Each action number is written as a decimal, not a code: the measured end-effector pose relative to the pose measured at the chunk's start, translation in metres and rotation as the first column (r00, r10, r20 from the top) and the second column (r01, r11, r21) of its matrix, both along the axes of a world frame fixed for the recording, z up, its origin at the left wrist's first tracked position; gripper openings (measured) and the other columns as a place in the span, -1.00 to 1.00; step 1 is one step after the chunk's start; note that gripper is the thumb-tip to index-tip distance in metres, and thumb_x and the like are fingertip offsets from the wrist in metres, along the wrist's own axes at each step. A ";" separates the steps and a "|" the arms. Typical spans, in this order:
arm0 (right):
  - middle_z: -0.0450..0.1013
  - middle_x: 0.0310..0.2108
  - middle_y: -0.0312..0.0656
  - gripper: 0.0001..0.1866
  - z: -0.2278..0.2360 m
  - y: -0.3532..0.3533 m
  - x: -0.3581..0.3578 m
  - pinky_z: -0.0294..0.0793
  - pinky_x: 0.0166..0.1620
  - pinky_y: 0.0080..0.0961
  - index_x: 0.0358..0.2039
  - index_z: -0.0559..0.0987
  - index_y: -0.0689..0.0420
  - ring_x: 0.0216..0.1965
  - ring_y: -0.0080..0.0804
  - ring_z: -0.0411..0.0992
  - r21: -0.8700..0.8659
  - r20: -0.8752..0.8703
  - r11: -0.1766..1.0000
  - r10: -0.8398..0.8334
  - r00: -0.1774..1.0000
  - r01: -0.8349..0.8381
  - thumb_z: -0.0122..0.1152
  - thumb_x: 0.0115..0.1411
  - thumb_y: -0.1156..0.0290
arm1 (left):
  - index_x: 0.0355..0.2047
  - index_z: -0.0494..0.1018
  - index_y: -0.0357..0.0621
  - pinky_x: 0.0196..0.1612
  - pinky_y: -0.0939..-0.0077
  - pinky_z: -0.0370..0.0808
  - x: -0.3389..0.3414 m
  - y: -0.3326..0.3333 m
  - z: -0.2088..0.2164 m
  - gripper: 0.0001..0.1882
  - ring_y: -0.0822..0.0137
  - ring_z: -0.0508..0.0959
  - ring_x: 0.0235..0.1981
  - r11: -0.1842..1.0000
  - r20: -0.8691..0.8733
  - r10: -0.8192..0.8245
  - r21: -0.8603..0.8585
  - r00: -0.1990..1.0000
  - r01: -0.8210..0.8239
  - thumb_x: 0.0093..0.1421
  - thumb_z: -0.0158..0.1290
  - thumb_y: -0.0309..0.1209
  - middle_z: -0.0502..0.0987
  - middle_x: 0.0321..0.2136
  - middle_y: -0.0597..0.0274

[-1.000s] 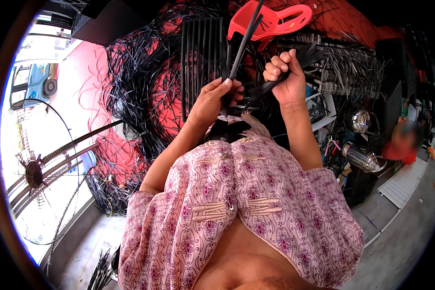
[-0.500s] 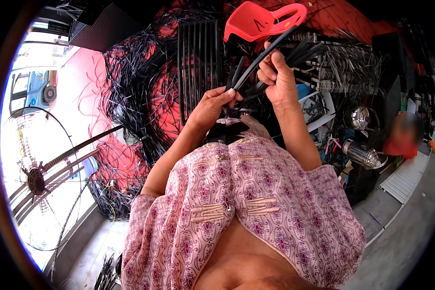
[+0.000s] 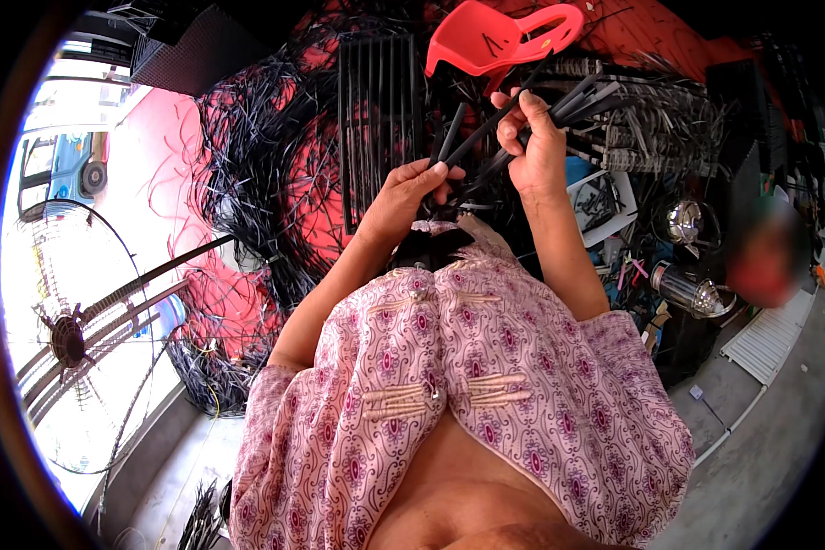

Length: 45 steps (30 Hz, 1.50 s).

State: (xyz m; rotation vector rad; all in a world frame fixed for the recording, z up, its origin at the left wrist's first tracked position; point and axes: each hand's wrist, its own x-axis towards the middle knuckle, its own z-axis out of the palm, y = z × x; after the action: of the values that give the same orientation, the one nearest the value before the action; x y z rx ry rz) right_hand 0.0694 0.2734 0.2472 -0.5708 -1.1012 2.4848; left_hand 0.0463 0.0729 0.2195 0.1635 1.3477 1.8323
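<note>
A long flat black strip (image 3: 479, 137) slants up from my left hand (image 3: 416, 191) to my right hand (image 3: 533, 151). My left thumb and forefinger pinch its lower end, with another short strip end (image 3: 452, 128) sticking up beside them. The right hand is curled, its thumb and fingers around the upper part of the strip. A sheaf of black strips (image 3: 582, 103) fans out to the right from behind that hand; whether its fingers also grip the sheaf is hidden. More dark strips hang below, between the two hands.
Beyond my hands stand a black slatted panel (image 3: 379, 119) and a red plastic seat (image 3: 475, 41). Tangled black strips (image 3: 247, 174) cover the left. To the right are bundled strips (image 3: 665, 137), a white box (image 3: 625, 197), a metal pot (image 3: 687, 291) and a blurred person. A fan (image 3: 67, 341) stands far left.
My right hand has shifted slightly right and down, and its fingers have loosened and turned. The strip's long upper end no longer reaches as far past the hand. The left hand has barely moved.
</note>
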 end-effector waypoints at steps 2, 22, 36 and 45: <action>0.52 -0.40 -0.15 -0.81 0.000 -0.001 0.001 0.08 -0.66 -0.74 -0.30 0.56 0.19 -0.64 -0.63 0.28 0.000 0.003 1.000 0.014 1.000 -0.014 0.21 0.23 0.33 | -0.20 0.55 -0.29 -0.26 0.66 0.29 0.001 0.000 0.001 -0.70 0.56 0.36 -0.48 1.000 -0.045 0.020 -0.019 0.999 -0.021 0.33 -0.03 -0.29 0.41 -0.58 0.44; 0.54 -0.36 -0.10 -0.86 0.003 -0.006 -0.005 0.07 -0.67 -0.78 -0.30 0.57 0.24 -0.64 -0.67 0.29 0.102 0.108 0.990 -0.113 0.988 0.102 0.30 0.13 0.49 | -0.21 0.50 -0.30 -0.24 0.67 0.37 -0.005 -0.001 -0.004 -0.77 0.55 0.46 -0.44 0.998 -0.019 -0.015 -0.055 1.000 0.014 0.30 0.02 -0.36 0.62 -0.44 0.23; 0.56 -0.30 -0.11 -0.78 0.005 0.001 -0.009 0.06 -0.65 -0.79 -0.16 0.55 0.19 -0.64 -0.71 0.24 0.079 0.083 0.985 -0.162 0.983 0.155 0.23 0.15 0.58 | -0.27 0.55 -0.29 -0.26 0.66 0.38 -0.009 0.002 -0.008 -0.80 0.56 0.47 -0.43 0.992 -0.008 0.021 -0.122 1.000 -0.021 0.27 0.04 -0.38 0.61 -0.41 0.25; 0.55 -0.33 -0.14 -0.86 0.006 0.012 -0.016 0.09 -0.66 -0.78 -0.22 0.56 0.17 -0.61 -0.70 0.25 0.111 0.108 0.978 -0.188 0.976 0.176 0.23 0.19 0.46 | -0.26 0.55 -0.26 -0.22 0.67 0.39 -0.013 -0.001 -0.005 -0.78 0.55 0.51 -0.38 0.988 -0.053 -0.032 -0.153 0.998 0.024 0.29 0.03 -0.35 0.60 -0.43 0.28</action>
State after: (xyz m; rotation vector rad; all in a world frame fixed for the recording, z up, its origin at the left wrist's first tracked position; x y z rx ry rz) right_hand 0.0532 0.2858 0.2536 -0.7617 -1.1544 2.2499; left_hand 0.0333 0.0719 0.2147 0.1529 1.5108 1.7046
